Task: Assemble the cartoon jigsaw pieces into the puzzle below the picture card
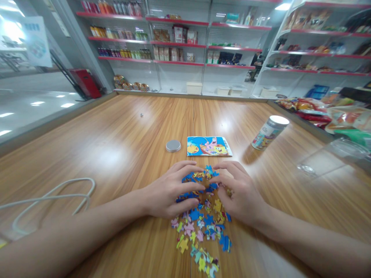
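Observation:
A loose heap of jigsaw puzzle pieces (199, 224), blue, yellow, pink and pale green, lies on the wooden table in front of me. Over its left side rests my left hand (176, 189), fingers spread and stretched toward the middle, with nothing gripped. My right hand (240, 189) reaches in from the other side, its fingers apart and lightly bent, the tips on or just above the pieces. Both palms hide part of the heap. Just beyond the hands lies a picture card (209, 146) with cartoon figures on blue. Left of the card is a round silver lid (173, 145).
A printed cylindrical can (268, 133) stands at the right, near a clear plastic container (327, 158). A pale cable (58, 196) loops on the left. Bagged goods (313, 112) lie past the right edge. Stocked shelves (179, 44) line the back.

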`<state>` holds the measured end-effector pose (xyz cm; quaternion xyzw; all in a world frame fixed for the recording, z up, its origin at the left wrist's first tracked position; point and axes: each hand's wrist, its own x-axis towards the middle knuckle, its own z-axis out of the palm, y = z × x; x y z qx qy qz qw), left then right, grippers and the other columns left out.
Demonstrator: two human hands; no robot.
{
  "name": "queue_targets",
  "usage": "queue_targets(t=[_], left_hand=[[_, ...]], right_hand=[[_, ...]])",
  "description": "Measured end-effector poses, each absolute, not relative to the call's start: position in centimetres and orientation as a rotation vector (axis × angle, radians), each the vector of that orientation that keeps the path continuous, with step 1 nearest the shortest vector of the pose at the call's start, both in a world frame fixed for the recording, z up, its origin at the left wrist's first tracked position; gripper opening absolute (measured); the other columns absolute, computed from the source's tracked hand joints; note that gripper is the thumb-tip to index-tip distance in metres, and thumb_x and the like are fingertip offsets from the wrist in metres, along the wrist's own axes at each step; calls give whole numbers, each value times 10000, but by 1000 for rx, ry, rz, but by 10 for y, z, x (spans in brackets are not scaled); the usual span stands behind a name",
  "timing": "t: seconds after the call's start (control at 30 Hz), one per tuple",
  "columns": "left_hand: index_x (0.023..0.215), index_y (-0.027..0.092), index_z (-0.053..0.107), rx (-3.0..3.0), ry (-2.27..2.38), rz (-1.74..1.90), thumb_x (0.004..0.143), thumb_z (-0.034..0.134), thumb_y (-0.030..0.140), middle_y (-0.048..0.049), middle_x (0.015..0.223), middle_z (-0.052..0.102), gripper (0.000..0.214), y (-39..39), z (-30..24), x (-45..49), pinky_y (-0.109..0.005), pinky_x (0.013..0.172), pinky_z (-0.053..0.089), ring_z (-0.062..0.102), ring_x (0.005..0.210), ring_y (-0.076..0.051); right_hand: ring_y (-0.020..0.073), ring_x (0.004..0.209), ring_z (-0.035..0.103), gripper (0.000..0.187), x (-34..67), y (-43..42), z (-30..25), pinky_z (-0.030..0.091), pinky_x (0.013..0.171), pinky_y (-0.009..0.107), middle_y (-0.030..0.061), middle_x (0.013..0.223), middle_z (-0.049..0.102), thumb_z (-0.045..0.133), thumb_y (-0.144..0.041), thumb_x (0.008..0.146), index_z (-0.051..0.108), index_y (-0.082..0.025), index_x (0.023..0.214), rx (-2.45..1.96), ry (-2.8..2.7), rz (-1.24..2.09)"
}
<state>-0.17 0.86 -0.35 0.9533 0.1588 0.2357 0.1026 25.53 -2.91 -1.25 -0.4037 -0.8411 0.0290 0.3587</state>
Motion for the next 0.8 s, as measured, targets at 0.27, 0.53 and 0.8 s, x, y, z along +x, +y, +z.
queue_targets(t=[0.27,0.53,0.8], left_hand=[[1019,207,750,2789,513,870,883,657,204,-128,1303,575,164,11,-3,0,-564,1125,448,473,1312,-295],[1031,210,757,2797,513,771,895,654,224,-127,1279,595,171,10,-3,-1,-562,1162,415,489,1306,-287],[1039,207,754,2808,507,717,909,633,242,-135,1278,587,181,10,-2,-1,-568,1180,389,503,1289,-277]], right_hand=[[275,1145,545,110,245,-24,-13,506,961,491,108,1140,613,644,-150,910,722,-212,957,-1056,-2157,90],[302,1199,514,143,248,-24,-14,472,994,531,109,1201,599,682,-98,863,708,-214,942,-1104,-2202,86],[313,1221,500,201,247,-26,-11,459,1003,547,116,1233,589,660,-82,847,709,-214,991,-1082,-2215,69]])
